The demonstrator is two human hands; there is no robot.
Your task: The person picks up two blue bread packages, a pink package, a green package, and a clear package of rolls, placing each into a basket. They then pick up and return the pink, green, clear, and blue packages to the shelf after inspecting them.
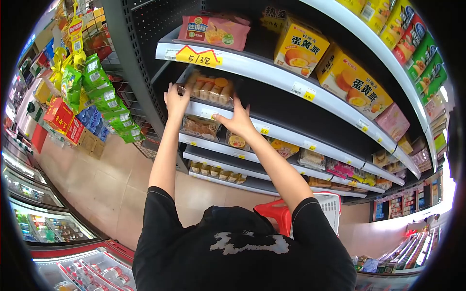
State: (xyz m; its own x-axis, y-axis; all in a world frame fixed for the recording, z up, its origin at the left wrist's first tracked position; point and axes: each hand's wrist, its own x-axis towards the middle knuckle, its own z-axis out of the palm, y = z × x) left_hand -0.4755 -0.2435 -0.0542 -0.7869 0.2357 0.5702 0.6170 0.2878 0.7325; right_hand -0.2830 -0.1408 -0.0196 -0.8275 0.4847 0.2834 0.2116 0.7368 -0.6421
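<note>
A clear pack of small bread rolls sits at the left end of the second shelf, with a round orange label on top. My left hand grips its left end, the fingertips partly hidden behind the wrapper. At the pack's right end my right hand presses its fingers against the side, the thumb stretched left over the shelf's front edge. Both hands hold the pack between them. Directly below, on the shelf underneath, lies another wrapped bread pack.
Above are a pink packet and yellow boxes behind a white shelf rim. Green snack bags hang from a rack at left. A red stool-like object and a white basket stand at right, below my arm.
</note>
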